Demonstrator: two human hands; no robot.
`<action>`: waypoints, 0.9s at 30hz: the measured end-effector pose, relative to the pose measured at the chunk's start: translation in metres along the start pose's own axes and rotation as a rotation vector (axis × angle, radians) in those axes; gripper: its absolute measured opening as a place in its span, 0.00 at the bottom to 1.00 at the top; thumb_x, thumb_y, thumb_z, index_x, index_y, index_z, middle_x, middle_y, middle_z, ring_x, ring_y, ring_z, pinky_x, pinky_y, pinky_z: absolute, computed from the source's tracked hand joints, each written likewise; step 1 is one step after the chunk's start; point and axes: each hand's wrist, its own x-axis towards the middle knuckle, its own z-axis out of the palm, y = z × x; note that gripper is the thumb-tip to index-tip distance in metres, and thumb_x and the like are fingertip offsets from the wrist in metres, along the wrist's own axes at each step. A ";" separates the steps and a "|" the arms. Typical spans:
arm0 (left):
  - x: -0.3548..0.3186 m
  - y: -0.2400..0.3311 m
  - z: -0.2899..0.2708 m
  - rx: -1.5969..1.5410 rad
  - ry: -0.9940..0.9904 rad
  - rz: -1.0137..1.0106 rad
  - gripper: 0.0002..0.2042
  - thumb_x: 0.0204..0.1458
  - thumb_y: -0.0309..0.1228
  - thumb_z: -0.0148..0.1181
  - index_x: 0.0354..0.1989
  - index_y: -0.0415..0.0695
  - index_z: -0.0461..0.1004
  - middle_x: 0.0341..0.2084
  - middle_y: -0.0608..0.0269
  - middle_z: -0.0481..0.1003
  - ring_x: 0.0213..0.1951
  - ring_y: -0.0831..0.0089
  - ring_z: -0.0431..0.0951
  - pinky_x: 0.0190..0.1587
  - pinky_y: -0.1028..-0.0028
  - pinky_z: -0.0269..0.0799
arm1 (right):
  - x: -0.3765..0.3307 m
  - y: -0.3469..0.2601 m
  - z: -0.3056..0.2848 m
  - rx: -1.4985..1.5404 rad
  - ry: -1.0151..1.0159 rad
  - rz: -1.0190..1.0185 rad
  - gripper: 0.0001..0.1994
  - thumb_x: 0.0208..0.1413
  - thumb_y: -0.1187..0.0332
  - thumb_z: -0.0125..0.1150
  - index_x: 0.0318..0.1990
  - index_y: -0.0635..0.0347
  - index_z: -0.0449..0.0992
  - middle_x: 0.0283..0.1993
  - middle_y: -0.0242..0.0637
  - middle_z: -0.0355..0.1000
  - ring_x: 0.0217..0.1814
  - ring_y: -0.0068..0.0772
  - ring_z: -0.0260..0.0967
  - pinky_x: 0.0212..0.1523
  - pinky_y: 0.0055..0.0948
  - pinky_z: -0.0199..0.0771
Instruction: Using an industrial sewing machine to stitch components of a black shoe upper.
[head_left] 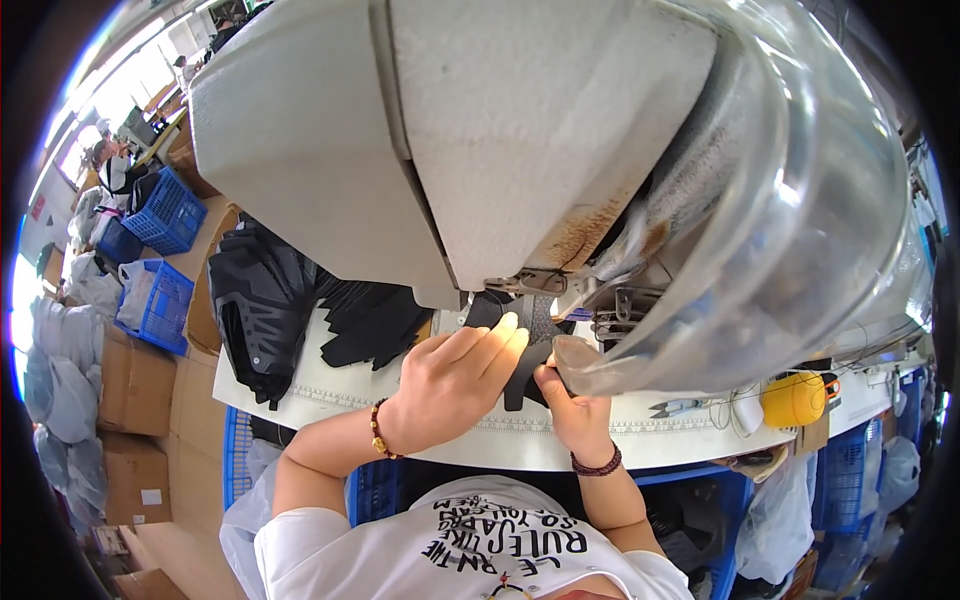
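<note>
A black cut piece of material point(538, 355) with a textured strip lies under the sewing machine point(530, 130), by the presser foot. My left hand point(450, 385) rests on its left part, fingers stretched out and pressed down beside the needle area. At the piece's near right edge, my right hand point(580, 415) pinches it between thumb and fingers; the fingertips are partly hidden behind a clear curved plastic cover point(840, 200). To the left, a stack of flat black pieces point(370, 325) sits beside a larger pile of shaped black panels point(262, 310).
The white table point(345, 400) carries a printed ruler along its near edge. Snips point(675, 406) and a yellow container point(795, 400) lie at right. Blue crates point(170, 215), cardboard boxes point(137, 385) and a distant person point(115, 165) are at left.
</note>
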 end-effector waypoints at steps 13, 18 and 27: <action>-0.027 0.023 0.017 -0.026 0.079 -0.135 0.16 0.36 0.22 0.57 0.38 0.40 0.75 0.40 0.62 0.72 0.47 0.65 0.71 0.33 0.74 0.62 | -0.013 0.007 -0.016 -0.144 0.008 0.130 0.14 0.52 0.79 0.55 0.48 0.67 0.67 0.42 0.32 0.68 0.39 0.16 0.64 0.38 0.15 0.64; -0.027 0.023 0.019 0.056 0.037 -0.115 0.17 0.35 0.24 0.55 0.38 0.40 0.75 0.41 0.62 0.71 0.47 0.65 0.71 0.36 0.71 0.63 | -0.007 0.005 -0.016 -0.065 -0.036 0.091 0.07 0.51 0.81 0.54 0.39 0.65 0.69 0.33 0.28 0.67 0.28 0.10 0.60 0.27 0.12 0.60; -0.025 0.025 0.016 0.061 0.013 -0.091 0.18 0.34 0.25 0.54 0.39 0.39 0.74 0.41 0.61 0.71 0.45 0.66 0.71 0.37 0.70 0.63 | -0.011 0.009 -0.022 -0.104 -0.017 0.169 0.04 0.51 0.80 0.56 0.34 0.64 0.70 0.30 0.28 0.67 0.28 0.11 0.61 0.26 0.11 0.58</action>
